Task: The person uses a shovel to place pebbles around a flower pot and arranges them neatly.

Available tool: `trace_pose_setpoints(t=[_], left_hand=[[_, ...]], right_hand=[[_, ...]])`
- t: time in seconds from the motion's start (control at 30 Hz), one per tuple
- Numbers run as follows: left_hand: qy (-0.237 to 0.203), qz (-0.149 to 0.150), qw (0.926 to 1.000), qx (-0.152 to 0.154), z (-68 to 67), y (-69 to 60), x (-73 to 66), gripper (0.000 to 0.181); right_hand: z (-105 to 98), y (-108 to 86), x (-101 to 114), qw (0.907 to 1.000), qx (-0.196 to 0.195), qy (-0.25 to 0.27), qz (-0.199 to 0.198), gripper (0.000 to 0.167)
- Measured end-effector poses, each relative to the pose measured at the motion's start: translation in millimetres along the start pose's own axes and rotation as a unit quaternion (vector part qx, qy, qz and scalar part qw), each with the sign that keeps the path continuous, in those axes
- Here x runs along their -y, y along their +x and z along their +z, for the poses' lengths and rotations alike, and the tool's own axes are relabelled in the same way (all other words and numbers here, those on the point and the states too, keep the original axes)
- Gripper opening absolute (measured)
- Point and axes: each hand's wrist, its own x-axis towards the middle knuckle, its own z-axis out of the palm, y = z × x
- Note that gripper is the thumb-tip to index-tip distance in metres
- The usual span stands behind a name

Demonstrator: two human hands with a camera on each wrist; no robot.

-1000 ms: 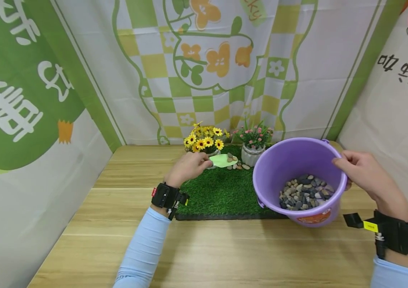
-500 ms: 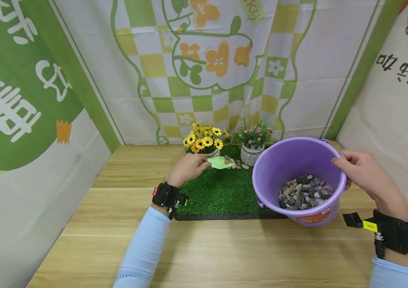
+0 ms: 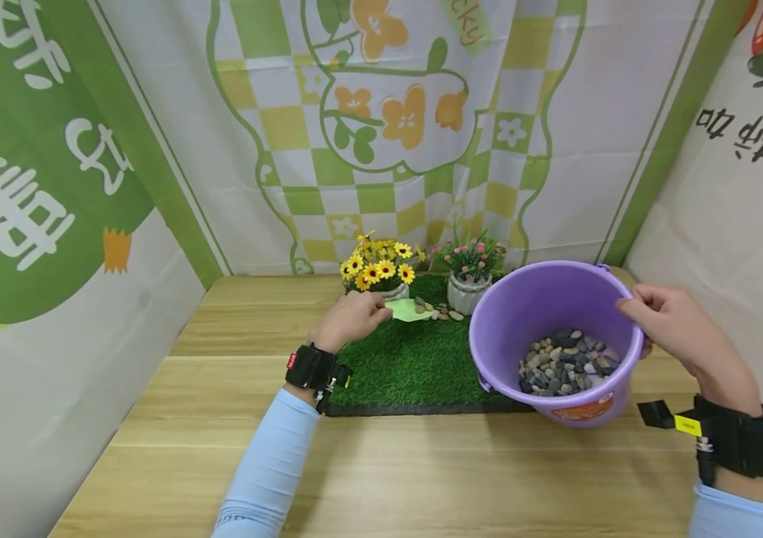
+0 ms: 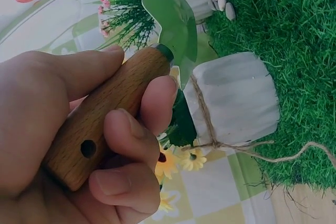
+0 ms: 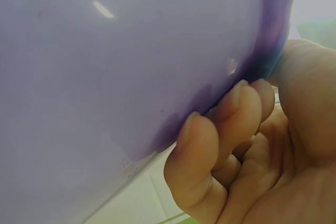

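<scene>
In the head view my left hand (image 3: 353,320) reaches over the artificial turf mat (image 3: 415,373) and grips a garden trowel. Its green blade (image 3: 406,310) points right, with a few pebbles (image 3: 424,305) at the tip. The left wrist view shows my fingers curled round the trowel's wooden handle (image 4: 105,114); no pebbles are visible on the blade there. My right hand (image 3: 677,325) grips the rim of a purple bucket (image 3: 509,321), thumb inside and fingers outside. The bucket leans towards me, with many pebbles (image 3: 566,365) on its bottom.
Yellow flowers in a pale pot (image 3: 394,292) and pink flowers in a grey-white pot (image 3: 467,294) stand at the mat's back. Loose pebbles (image 3: 453,315) lie before the pink ones. Wooden table (image 3: 233,418) surrounds the mat; printed cloth (image 3: 583,149) hangs behind.
The trowel has drawn slightly left and towards me, pebbles still at its tip. My right hand keeps its grip on the bucket, which stays in place. The head view has tilted a little.
</scene>
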Motion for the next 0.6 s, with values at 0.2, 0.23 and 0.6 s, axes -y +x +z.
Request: trace_pose_setpoints(t=[0.2, 0.23, 0.6], left_hand=[[0.011, -0.003, 0.9999, 0.002, 3.6, 3.3, 1.5, 0.029], [0.013, -0.003, 0.9999, 0.003, 3.9, 3.8, 1.8, 0.029], [0.029, -0.009, 0.9994, 0.014, 7.6, 3.5, 2.4, 0.031]], right_hand=[[-0.8, 0.1, -2.7, 1.0, -0.004, 0.002, -0.007, 0.029], [-0.8, 0.1, -2.6, 1.0, -0.005, 0.002, -0.007, 0.029], [-0.4, -1.0, -0.7, 0.9999, -0.006, -0.009, -0.006, 0.031]])
